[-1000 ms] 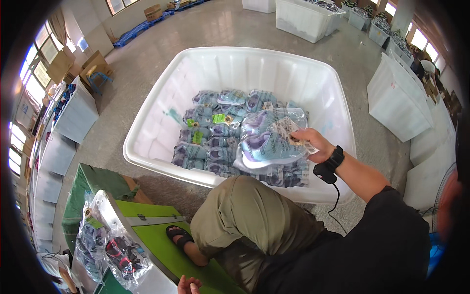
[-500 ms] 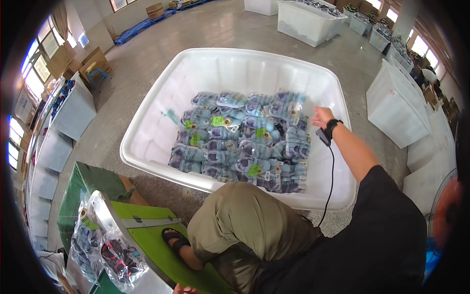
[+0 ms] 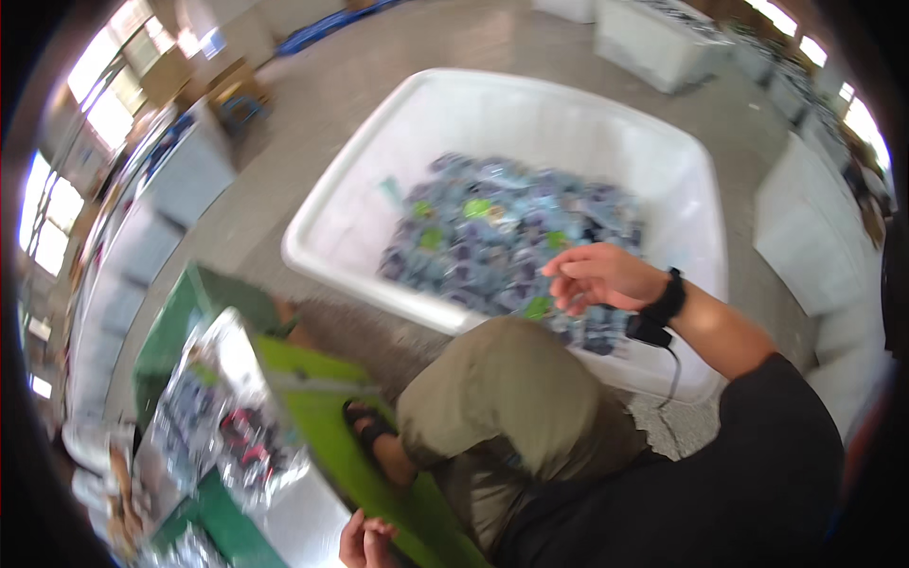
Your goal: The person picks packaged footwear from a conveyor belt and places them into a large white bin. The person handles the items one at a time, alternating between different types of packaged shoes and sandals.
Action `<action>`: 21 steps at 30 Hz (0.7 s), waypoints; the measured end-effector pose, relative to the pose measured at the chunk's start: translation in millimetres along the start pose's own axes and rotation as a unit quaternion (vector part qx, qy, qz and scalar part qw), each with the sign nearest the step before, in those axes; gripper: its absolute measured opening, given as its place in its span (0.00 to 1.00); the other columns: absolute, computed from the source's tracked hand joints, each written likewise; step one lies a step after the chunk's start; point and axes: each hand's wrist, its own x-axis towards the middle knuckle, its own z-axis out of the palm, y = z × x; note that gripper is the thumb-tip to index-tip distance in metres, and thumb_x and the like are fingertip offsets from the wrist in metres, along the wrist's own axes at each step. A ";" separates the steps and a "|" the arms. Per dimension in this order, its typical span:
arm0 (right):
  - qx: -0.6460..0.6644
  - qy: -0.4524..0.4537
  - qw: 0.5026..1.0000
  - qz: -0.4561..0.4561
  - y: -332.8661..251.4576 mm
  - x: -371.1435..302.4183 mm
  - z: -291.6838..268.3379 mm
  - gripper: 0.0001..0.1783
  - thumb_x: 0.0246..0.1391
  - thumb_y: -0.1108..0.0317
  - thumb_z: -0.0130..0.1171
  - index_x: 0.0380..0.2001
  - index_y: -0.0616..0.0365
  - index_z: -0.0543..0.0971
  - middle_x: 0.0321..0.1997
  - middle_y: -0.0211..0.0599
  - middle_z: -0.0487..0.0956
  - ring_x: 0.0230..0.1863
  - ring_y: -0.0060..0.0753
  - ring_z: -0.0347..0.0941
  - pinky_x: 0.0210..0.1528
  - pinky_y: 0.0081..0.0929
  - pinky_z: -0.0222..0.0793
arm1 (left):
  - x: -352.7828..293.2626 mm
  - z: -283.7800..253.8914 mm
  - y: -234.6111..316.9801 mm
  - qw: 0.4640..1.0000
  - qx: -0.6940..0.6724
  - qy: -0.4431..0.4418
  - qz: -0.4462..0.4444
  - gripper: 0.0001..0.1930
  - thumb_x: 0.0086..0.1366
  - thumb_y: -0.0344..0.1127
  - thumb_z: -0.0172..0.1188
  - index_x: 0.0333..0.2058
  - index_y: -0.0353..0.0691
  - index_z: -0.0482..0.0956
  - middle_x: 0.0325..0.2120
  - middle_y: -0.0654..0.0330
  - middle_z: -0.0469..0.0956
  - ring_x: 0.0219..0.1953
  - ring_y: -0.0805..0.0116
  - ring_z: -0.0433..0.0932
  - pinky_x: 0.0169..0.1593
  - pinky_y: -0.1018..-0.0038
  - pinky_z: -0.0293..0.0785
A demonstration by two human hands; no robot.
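Packets below seemingly empty right grip

right hand empty, fingers loosely curled over white tub of small packets; left hand low by green board

A pale grey polished concrete floor spreads across the room, smooth and faintly glossy. Bright daylight pours through a row of windows along the left wall, washing out the panes. Beneath them stand white box-shaped cabinets in a line, with brown cardboard boxes farther off. At the far right sit more large white plastic bins, and white stacked containers line the right side below another strip of bright windows. A blue strip lies on the far floor.
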 end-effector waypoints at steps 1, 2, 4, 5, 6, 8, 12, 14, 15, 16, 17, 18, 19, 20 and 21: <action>-0.016 -0.026 0.999 0.012 -2.3 1.6 22.6 0.20 0.68 0.63 0.56 0.56 0.65 0.75 0.41 0.40 0.82 0.40 0.34 0.82 0.46 0.33 0.79 | 4.1 -1.3 -3.2 0.999 -0.026 0.028 0.026 0.18 0.73 0.34 0.53 0.57 0.31 0.72 0.41 0.54 0.80 0.42 0.61 0.80 0.49 0.64 0.80; -0.018 -0.092 0.996 0.005 -3.9 2.9 45.5 0.20 0.69 0.63 0.55 0.56 0.66 0.74 0.41 0.40 0.82 0.40 0.35 0.82 0.46 0.33 0.79 | 2.1 -5.0 -4.8 0.998 -0.050 0.034 0.018 0.16 0.72 0.26 0.53 0.57 0.29 0.72 0.37 0.55 0.79 0.38 0.65 0.80 0.44 0.66 0.81; -0.043 -0.180 0.983 -0.010 1.1 11.2 90.6 0.23 0.68 0.59 0.57 0.56 0.67 0.74 0.40 0.44 0.83 0.38 0.37 0.82 0.44 0.34 0.79 | 0.1 -17.5 -2.2 0.996 -0.085 0.027 0.017 0.18 0.72 0.26 0.54 0.58 0.27 0.71 0.41 0.51 0.81 0.42 0.62 0.82 0.47 0.62 0.82; -0.027 -0.212 0.977 0.006 5.0 13.4 111.0 0.24 0.67 0.58 0.57 0.56 0.67 0.74 0.40 0.46 0.83 0.38 0.39 0.82 0.43 0.36 0.79 | -2.6 -23.6 -0.7 0.994 -0.099 0.044 0.001 0.18 0.72 0.27 0.55 0.58 0.27 0.72 0.41 0.52 0.81 0.42 0.64 0.82 0.48 0.65 0.81; -0.014 -0.238 0.971 0.022 9.8 13.9 130.1 0.25 0.66 0.58 0.58 0.56 0.67 0.74 0.41 0.48 0.83 0.37 0.41 0.82 0.42 0.38 0.80 | -6.1 -33.5 3.6 0.997 -0.045 0.054 -0.009 0.18 0.72 0.27 0.56 0.58 0.28 0.73 0.41 0.53 0.82 0.42 0.67 0.81 0.49 0.69 0.80; 0.010 -0.284 0.958 0.043 21.9 17.3 161.6 0.25 0.65 0.59 0.57 0.56 0.69 0.73 0.40 0.51 0.82 0.38 0.43 0.83 0.41 0.41 0.81 | -12.7 -51.3 11.3 0.997 -0.049 0.058 0.018 0.18 0.73 0.29 0.58 0.58 0.29 0.74 0.42 0.56 0.83 0.43 0.70 0.81 0.50 0.73 0.79; 0.020 -0.315 0.944 0.099 50.1 41.1 199.7 0.22 0.65 0.66 0.52 0.56 0.72 0.73 0.40 0.50 0.82 0.38 0.43 0.82 0.41 0.40 0.81 | -21.7 -99.6 22.7 0.989 -0.025 0.138 0.055 0.18 0.73 0.30 0.59 0.58 0.29 0.75 0.42 0.56 0.83 0.44 0.71 0.81 0.49 0.74 0.78; 0.029 -0.303 0.944 0.124 63.6 54.9 211.4 0.21 0.64 0.68 0.51 0.55 0.71 0.73 0.40 0.48 0.82 0.38 0.42 0.82 0.41 0.39 0.81 | -24.3 -134.2 22.2 0.974 0.042 0.216 0.050 0.16 0.72 0.31 0.58 0.55 0.30 0.77 0.42 0.57 0.82 0.45 0.70 0.80 0.49 0.70 0.79; 0.011 -0.261 0.956 0.130 69.3 61.4 214.2 0.19 0.64 0.70 0.49 0.54 0.71 0.74 0.39 0.47 0.81 0.37 0.40 0.82 0.40 0.38 0.81 | -22.6 -155.6 19.9 0.965 0.065 0.252 0.039 0.17 0.72 0.32 0.59 0.56 0.30 0.77 0.44 0.57 0.82 0.46 0.71 0.80 0.50 0.71 0.77; 0.004 -0.260 0.958 0.122 71.6 64.4 214.6 0.19 0.64 0.70 0.49 0.54 0.70 0.74 0.39 0.46 0.81 0.36 0.39 0.82 0.40 0.38 0.81 | -21.6 -177.3 17.4 0.954 0.088 0.285 0.030 0.18 0.71 0.33 0.60 0.56 0.31 0.77 0.45 0.58 0.82 0.46 0.71 0.79 0.50 0.72 0.76; -0.006 -0.254 0.961 0.112 72.4 65.1 213.6 0.18 0.64 0.69 0.49 0.53 0.70 0.74 0.38 0.46 0.81 0.36 0.39 0.81 0.39 0.37 0.81 | -19.4 -201.3 14.0 0.940 0.119 0.317 0.025 0.19 0.70 0.34 0.61 0.56 0.31 0.77 0.46 0.58 0.82 0.47 0.72 0.79 0.50 0.72 0.75; -0.015 -0.250 0.963 0.099 72.6 65.0 212.0 0.18 0.64 0.69 0.49 0.53 0.70 0.74 0.38 0.46 0.81 0.35 0.38 0.81 0.39 0.37 0.81 | -16.9 -225.2 9.8 0.925 0.152 0.347 0.021 0.20 0.70 0.35 0.62 0.56 0.31 0.77 0.46 0.58 0.81 0.47 0.73 0.78 0.50 0.73 0.74; -0.007 -0.248 0.963 0.103 73.6 65.1 211.4 0.18 0.64 0.68 0.49 0.52 0.69 0.74 0.37 0.45 0.81 0.34 0.38 0.81 0.38 0.36 0.81 | -11.9 -249.0 4.5 0.910 0.164 0.380 0.022 0.20 0.69 0.35 0.63 0.55 0.30 0.77 0.47 0.56 0.82 0.48 0.69 0.79 0.52 0.72 0.74; -0.023 -0.232 0.967 0.108 73.6 65.1 210.6 0.18 0.64 0.68 0.50 0.52 0.69 0.74 0.37 0.45 0.81 0.34 0.37 0.81 0.38 0.36 0.81 | -5.4 -274.0 -0.9 0.895 0.180 0.407 0.037 0.20 0.69 0.35 0.63 0.55 0.28 0.77 0.47 0.54 0.82 0.49 0.66 0.80 0.54 0.71 0.74; -0.035 -0.222 0.969 0.106 73.9 64.4 210.4 0.18 0.64 0.69 0.50 0.52 0.69 0.74 0.36 0.45 0.81 0.34 0.37 0.81 0.37 0.35 0.81 | 2.5 -300.8 -5.0 0.878 0.207 0.429 0.034 0.21 0.68 0.35 0.64 0.55 0.27 0.77 0.48 0.51 0.82 0.51 0.63 0.80 0.56 0.70 0.73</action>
